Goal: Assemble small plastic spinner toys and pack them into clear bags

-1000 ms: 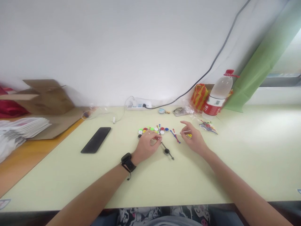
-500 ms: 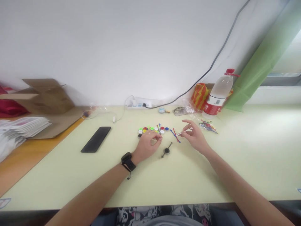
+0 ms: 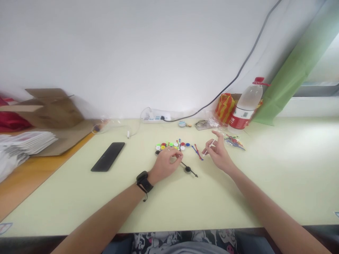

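My left hand [image 3: 166, 163], with a black watch on its wrist, rests on the pale green table [image 3: 169, 197] with fingers curled, the fingertips at the end of a black stick with a round disc [image 3: 188, 169]. Just beyond it lies a cluster of small coloured round pieces [image 3: 171, 145]. My right hand [image 3: 218, 152] hovers to the right and pinches a thin white stick [image 3: 209, 147]. Loose red and blue sticks [image 3: 197, 151] lie between the two hands.
A black phone [image 3: 108, 157] lies to the left. At the back stand a power strip [image 3: 156, 119], glasses [image 3: 202, 124], a water bottle [image 3: 245, 104], a striped orange bag [image 3: 224, 107] and a packet of coloured sticks [image 3: 234, 142]. Cardboard [image 3: 53, 109] and stacked papers [image 3: 18, 146] sit far left.
The black stick with the disc has swung round on the table under my left fingertips. My right hand has tilted the white stick more upright and drawn slightly inward.
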